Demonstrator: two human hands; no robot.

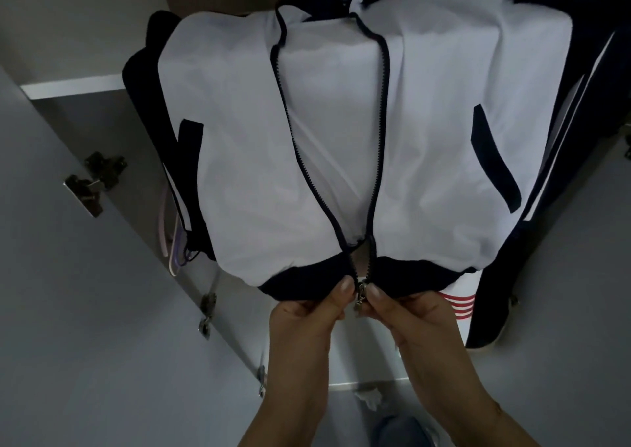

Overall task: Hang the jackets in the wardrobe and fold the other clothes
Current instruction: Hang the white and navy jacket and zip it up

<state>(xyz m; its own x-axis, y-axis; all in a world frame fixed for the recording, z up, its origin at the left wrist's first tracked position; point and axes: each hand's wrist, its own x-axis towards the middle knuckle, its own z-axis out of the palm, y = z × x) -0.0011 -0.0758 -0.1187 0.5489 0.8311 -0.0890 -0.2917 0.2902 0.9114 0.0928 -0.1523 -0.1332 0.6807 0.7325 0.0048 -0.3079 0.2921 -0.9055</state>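
We are looking at a white zip-up jacket (pixel 341 132) with navy trim, hanging inside the wardrobe (pixel 78 276) and filling the frame from nine o'clock across to three o'clock. Its front is lying open along the dark zipper (pixel 379 160), whose two sides are running down from twelve o'clock and meeting near the centre of the navy hem. Our left hand (pixel 307 313) is pinching the left end of that hem between thumb and curled fingers, just at the foot of the zipper. Our right hand (pixel 409 317) is pinching the right end in the same way, its thumb lying just beside the small metal zipper pull (pixel 360 296), which is sitting between the two thumbs. Both hands are reaching up from six o'clock. Behind the jacket, at three o'clock, a navy garment (pixel 587 71) with white stripes is hanging. At nine o'clock we are seeing pale plastic hangers (pixel 170 235) near the wardrobe door's metal hinges (pixel 99 177). A white piece with red stripes (pixel 459 305) is showing just below the hem at five o'clock.
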